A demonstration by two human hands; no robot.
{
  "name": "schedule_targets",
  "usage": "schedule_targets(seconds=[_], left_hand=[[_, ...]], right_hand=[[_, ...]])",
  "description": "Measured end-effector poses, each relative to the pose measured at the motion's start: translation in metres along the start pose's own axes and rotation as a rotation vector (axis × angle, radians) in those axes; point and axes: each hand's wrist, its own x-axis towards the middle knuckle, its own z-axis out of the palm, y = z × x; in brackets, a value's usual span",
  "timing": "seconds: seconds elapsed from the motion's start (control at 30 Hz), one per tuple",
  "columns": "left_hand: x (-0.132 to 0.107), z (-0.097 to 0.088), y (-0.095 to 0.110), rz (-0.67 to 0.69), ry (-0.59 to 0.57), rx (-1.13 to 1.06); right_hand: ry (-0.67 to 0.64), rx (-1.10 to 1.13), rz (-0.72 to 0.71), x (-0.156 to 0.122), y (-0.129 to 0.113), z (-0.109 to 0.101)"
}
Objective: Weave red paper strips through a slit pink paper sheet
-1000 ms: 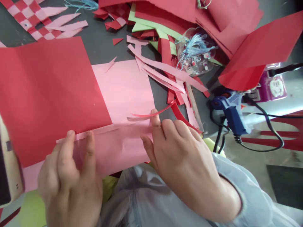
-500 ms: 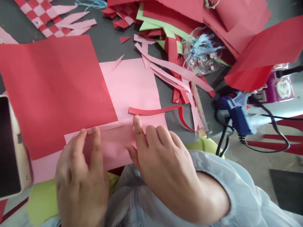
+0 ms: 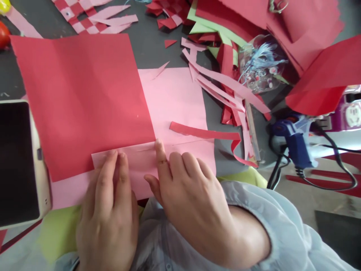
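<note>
A sheet of pink paper lies in front of me, with a red sheet over its left part. Along the near side, a pink flap is folded over the red sheet's lower edge. My left hand lies on this flap, fingers stretched out, fingertips by its upper edge. My right hand presses its index fingertip on the flap's edge near the red sheet's corner; its thumb stands apart and the other fingers are curled, holding nothing. A thin red paper strip lies on the pink sheet just beyond my right hand.
A phone lies at the left. Pink paper strips, a clear container with blue tassels and stacked red paper are at the back right. A blue glue gun with cables and a purple power strip stand at the right.
My right index fingertip has slid left along the folded edge, away from the red strip. The view has shifted, so the table things appear farther right. My left hand still presses the flap.
</note>
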Motion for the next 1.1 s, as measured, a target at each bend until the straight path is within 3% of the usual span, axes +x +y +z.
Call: schedule_targets(seconds=[0.27,0.47,0.7,1.1], left_hand=[[-0.004,-0.004,-0.002,0.041,-0.038,-0.003],[-0.005,-0.005,0.000,-0.005,-0.010,-0.063],[-0.012,-0.010,-0.003,0.059,0.008,-0.004],[-0.016,-0.022,-0.002,-0.019,-0.073,-0.020]], right_hand=[[0.032,0.030,-0.039,0.004,-0.006,0.003],[0.028,0.081,-0.077,0.007,-0.011,0.002],[0.020,0.083,-0.106,0.009,-0.016,0.001],[0.025,0.086,-0.145,0.015,-0.019,0.003]])
